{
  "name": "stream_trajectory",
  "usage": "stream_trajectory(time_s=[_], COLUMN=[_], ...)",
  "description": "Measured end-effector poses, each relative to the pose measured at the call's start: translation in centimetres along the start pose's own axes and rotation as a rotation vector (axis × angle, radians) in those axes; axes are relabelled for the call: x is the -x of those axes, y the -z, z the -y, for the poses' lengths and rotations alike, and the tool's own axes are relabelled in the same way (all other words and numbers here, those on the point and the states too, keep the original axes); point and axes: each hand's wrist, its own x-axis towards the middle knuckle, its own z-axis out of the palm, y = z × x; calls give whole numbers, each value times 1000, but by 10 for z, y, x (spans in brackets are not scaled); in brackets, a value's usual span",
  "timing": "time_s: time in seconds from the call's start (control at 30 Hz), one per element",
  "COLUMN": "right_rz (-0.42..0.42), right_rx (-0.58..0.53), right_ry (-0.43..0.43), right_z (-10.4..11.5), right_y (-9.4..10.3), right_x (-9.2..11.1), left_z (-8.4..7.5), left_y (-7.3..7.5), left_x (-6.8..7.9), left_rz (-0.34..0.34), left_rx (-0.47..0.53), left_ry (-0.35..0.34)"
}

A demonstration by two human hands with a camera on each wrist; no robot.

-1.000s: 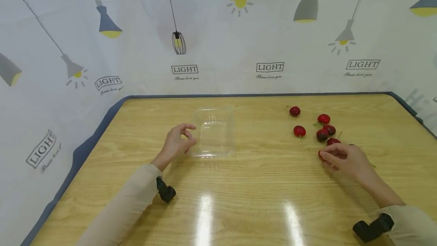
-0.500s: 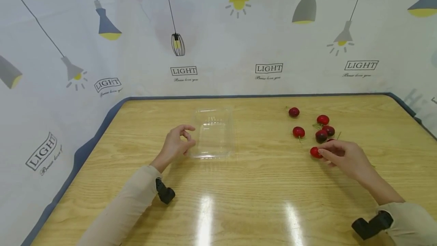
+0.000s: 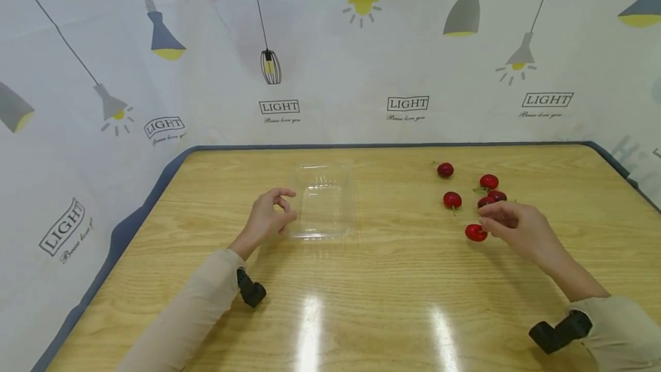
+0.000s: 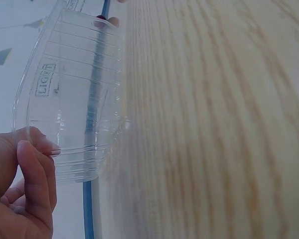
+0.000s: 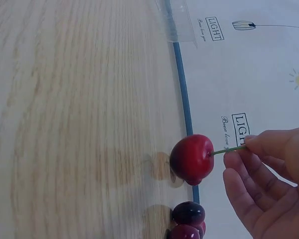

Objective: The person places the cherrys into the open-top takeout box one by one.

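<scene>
My left hand (image 3: 265,214) is at the left side of a transparent plastic container (image 3: 324,235). Seen from the left wrist, its thumb and fingers pinch the rim of the container (image 4: 72,99). On the right, my right hand (image 3: 529,235) holds a bright red cherry (image 3: 476,232) by its stem. The right wrist view shows the green stem (image 5: 228,150) between thumb and forefinger, with the cherry (image 5: 192,158) hanging off its end, above the tabletop. Just beyond that hand lie several darker cherries (image 3: 497,196), partly covered by the fingers.
Two separate cherries lie left of the group, one farther back (image 3: 445,170) and one nearer (image 3: 452,200). The wooden table (image 3: 372,280) has a blue-edged border at the back, against a white cloth (image 3: 330,73) printed with lamps.
The cherry at my right fingertips, mostly hidden before, has come into full view, hanging by its stem. The right hand has risen slightly. My left hand stays at the container.
</scene>
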Motion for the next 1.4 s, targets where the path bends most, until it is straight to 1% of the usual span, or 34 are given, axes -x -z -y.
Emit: stream_trajectory(time_s=[0.4,0.63,0.83,1.0,1.23,1.4], right_rz=[22,31,46,50,45,71], right_rx=[-11,-56,-92,-154,-182,-223], right_ry=[-22,-16,-30,-3,44,39], right_z=[8,15,22,26,36,44], right_y=[2,1,2,-4,-13,-20], right_x=[-7,-12,-17,-22,-33,-40], left_z=[2,1,1,1,1,2], left_y=[0,0,0,1,0,2], left_x=[-1,0,0,-1,-1,1], left_rz=[-5,-4,-3,0,1,7], left_rx=[1,8,15,11,6,7], left_ry=[-5,1,0,-12,-15,-13])
